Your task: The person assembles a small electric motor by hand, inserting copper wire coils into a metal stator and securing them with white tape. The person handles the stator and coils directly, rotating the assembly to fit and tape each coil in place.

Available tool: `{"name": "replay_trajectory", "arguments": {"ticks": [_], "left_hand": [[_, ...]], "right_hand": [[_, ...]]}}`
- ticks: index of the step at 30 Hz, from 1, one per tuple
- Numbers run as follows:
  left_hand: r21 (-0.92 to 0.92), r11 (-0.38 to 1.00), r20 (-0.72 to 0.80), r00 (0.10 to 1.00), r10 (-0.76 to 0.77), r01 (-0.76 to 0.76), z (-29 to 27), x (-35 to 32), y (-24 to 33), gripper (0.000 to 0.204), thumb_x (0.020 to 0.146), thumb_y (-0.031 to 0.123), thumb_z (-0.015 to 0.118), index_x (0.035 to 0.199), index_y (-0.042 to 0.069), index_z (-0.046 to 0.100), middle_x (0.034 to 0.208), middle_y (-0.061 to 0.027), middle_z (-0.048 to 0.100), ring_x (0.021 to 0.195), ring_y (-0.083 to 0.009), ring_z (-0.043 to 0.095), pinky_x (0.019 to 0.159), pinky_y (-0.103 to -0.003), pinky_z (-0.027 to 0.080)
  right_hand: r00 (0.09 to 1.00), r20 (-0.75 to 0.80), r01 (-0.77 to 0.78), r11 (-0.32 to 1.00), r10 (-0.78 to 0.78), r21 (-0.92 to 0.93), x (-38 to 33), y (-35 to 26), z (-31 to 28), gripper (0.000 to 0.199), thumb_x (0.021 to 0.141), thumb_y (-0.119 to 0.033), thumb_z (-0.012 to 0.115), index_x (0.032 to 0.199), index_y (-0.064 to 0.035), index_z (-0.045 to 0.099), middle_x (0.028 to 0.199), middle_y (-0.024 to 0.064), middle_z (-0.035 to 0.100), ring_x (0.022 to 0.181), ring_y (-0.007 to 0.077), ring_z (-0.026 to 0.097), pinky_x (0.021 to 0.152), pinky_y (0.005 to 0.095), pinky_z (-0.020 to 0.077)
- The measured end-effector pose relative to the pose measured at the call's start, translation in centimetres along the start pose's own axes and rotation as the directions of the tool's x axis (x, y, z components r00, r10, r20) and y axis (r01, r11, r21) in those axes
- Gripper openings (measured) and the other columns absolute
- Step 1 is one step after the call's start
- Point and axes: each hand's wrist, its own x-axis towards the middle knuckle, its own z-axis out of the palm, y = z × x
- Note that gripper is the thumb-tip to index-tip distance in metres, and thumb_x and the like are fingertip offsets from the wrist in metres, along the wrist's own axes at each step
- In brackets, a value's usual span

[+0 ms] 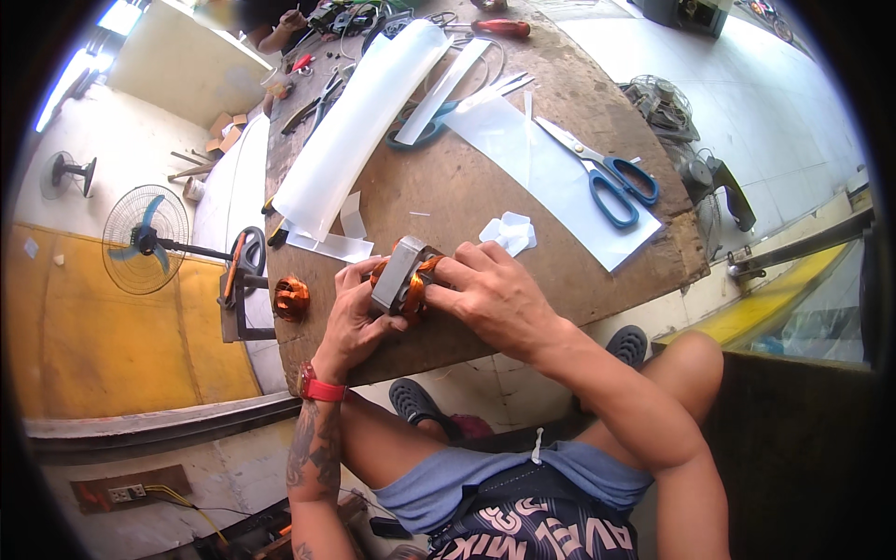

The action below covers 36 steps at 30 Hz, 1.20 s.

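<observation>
A motor stator (399,276), a grey metal core with copper windings, is held up near the front edge of the wooden table. My left hand (353,313) grips its left side, thumb low and fingers behind. On the other side, my right hand (485,291) has its fingers closed against the copper windings; its fingertips are partly hidden. Left of my hands, a loose bundle of copper coils (291,299) rests at the table's corner. Small white plastic pieces (510,232) lie just beyond my right hand.
A roll of white sheet (364,131) lies across the table (392,187). Blue-handled scissors (607,177) rest on a flat white sheet (541,168), with a second pair (425,131) farther back. A red screwdriver (504,28) and cables lie at the far end. A standing fan (145,238) is at left.
</observation>
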Motion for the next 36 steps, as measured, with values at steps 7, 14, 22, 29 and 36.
{"name": "replay_trajectory", "arguments": {"ticks": [7,14,22,29,36], "left_hand": [[-0.008,1.0,-0.055,0.998,-0.029,0.029,0.5,-0.4,-0.9,0.081,0.077,0.061,0.084,0.137,0.008,0.067,0.142,-0.0175,0.058,0.136,-0.0364,0.046,0.117,-0.049,0.035],[-0.193,0.971,-0.043,0.987,-0.154,0.143,0.5,-0.7,-2.2,0.098,0.072,0.065,0.086,0.144,0.004,0.059,0.142,-0.0152,0.057,0.137,-0.034,0.046,0.116,-0.048,0.037],[-0.253,0.951,0.012,0.984,-0.179,0.176,0.3,-0.8,-3.0,0.099,0.073,0.066,0.086,0.143,0.001,0.059,0.142,-0.0148,0.056,0.135,-0.0337,0.048,0.114,-0.047,0.04],[-0.129,0.988,-0.112,0.989,-0.097,0.082,1.2,-1.0,-2.4,0.099,0.07,0.063,0.089,0.142,0.002,0.058,0.139,-0.0156,0.056,0.135,-0.0349,0.047,0.113,-0.046,0.041],[-0.183,0.982,-0.304,0.948,-0.096,0.041,2.0,-2.1,2.9,0.103,0.074,0.057,0.092,0.146,-0.003,0.049,0.14,-0.0175,0.056,0.131,-0.0284,0.054,0.112,-0.043,0.043]], "right_hand": [[0.993,-0.101,-0.06,0.998,0.06,0.005,-0.3,-0.6,0.6,0.011,0.091,-0.015,0.062,0.098,-0.0122,0.07,0.099,0.0046,0.066,0.101,0.022,0.063,0.091,0.0356,0.05],[0.992,-0.094,-0.082,0.997,0.081,-0.012,-0.1,0.1,0.6,0.013,0.093,-0.017,0.061,0.1,-0.0153,0.072,0.107,0.0033,0.065,0.106,0.0213,0.062,0.093,0.0374,0.0484],[0.991,-0.071,-0.109,0.994,0.109,0.004,0.1,0.1,1.5,0.018,0.095,-0.017,0.059,0.106,-0.0169,0.073,0.108,0.0025,0.063,0.106,0.0205,0.062,0.094,0.0394,0.0474],[0.986,-0.046,-0.158,0.985,0.161,0.071,-2.0,-0.4,-0.1,0.02,0.094,-0.017,0.061,0.108,-0.0102,0.073,0.112,0.0063,0.066,0.113,0.0233,0.063,0.101,0.0402,0.0471],[0.992,-0.081,-0.095,0.995,0.096,0.014,-3.2,-0.9,-0.7,0.021,0.095,-0.015,0.063,0.113,-0.0076,0.072,0.114,0.0099,0.066,0.114,0.026,0.062,0.104,0.0418,0.0455]]}}
